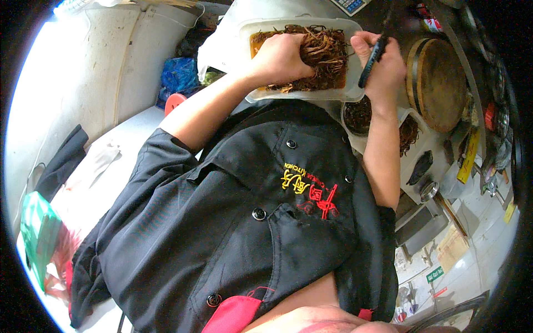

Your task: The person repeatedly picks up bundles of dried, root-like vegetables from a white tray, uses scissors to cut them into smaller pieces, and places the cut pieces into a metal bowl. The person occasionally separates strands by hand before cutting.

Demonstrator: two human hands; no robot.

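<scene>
A translucent plastic tub [359, 93] stands in front of my torso at the top of the view. It holds brown stringy strips [327, 54], perhaps dried mushrooms or roots, in amber liquid. My left hand [283, 58] presses into the strips at the tub's left half, its fingertips hidden among them. Just beyond the tub's right rim, my right hand [383, 68] is closed around a slim black handle [369, 66] with pale marks on it. Blur hides what kind of tool it belongs to.
Below my right forearm sit a round tub [344, 118] of dark pieces and a white container [420, 158] with brown strips. A round wooden chopping block [439, 87] with a band stands at right. A blue plastic bag [179, 77] lies left; a calculator [352, 6] is at top.
</scene>
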